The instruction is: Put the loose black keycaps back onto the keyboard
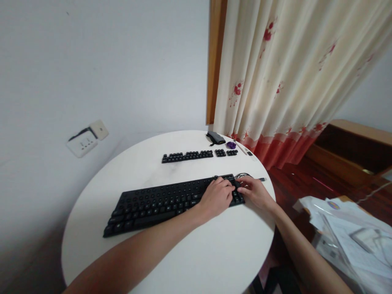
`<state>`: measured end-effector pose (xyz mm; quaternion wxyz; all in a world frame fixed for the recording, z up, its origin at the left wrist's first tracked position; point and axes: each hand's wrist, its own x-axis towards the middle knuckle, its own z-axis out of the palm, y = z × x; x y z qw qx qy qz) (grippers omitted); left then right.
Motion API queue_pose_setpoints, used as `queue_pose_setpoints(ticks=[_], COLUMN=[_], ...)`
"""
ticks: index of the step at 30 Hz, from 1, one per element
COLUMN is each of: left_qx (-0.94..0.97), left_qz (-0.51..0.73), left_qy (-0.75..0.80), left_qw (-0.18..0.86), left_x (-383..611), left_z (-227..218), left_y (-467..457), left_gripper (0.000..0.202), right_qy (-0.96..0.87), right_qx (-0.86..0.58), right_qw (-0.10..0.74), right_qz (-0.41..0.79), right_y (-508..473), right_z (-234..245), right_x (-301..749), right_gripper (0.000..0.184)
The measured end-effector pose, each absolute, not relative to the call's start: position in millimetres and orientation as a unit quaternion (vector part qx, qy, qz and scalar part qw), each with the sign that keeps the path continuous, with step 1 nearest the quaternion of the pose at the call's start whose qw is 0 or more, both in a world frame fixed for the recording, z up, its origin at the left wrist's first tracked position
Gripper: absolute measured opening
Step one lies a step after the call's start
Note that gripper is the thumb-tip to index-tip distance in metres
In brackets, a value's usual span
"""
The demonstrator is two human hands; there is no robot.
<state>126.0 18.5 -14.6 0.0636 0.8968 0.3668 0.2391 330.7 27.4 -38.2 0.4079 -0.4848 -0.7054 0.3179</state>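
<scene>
A black keyboard [159, 204] lies at a slant across the white round table. Many of its upper-row positions show bare round stems, while the front rows carry keycaps. My left hand [218, 195] rests over the number pad with bent fingers close together; whatever is at its fingertips is hidden. At the keyboard's right end, my right hand [254, 191] curls its thumb and fingers against the edge, near the left fingertips. Behind the keyboard, loose black keycaps [190, 156] are laid out in rows, with smaller groups [220, 153] to their right.
Toward the table's [196, 245] back right are a grey-black pouch [216, 138], a purple crumpled item [231, 145] and a thin pale stick [241, 148]. A cable with a USB plug [262, 179] lies behind my right hand. Papers and plastic bags [346, 228] sit at lower right.
</scene>
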Motion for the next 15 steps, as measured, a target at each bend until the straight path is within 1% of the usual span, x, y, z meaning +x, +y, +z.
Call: queue_pose_setpoints(ticks=[7, 13, 15], left_qx=[0.897, 0.897, 0.897], left_qz=[0.243, 0.244, 0.245], left_qy=[0.364, 0.362, 0.364], left_qw=[0.061, 0.060, 0.059], left_x=[126.0, 126.3, 126.5], left_z=[-16.6, -18.4, -18.6], left_y=[18.5, 18.9, 18.7], left_gripper=[0.026, 0.024, 0.023], right_qy=[-0.725, -0.785, -0.802], right_qx=[-0.485, -0.519, -0.516], right_qw=[0.376, 0.278, 0.248], right_qz=[0.310, 0.192, 0.172], right_y=[38.0, 36.7, 34.2], right_z=[-44.9, -22.7, -15.2], right_x=[332.4, 323.4, 319.1], right_gripper=[0.030, 0.023, 0.019])
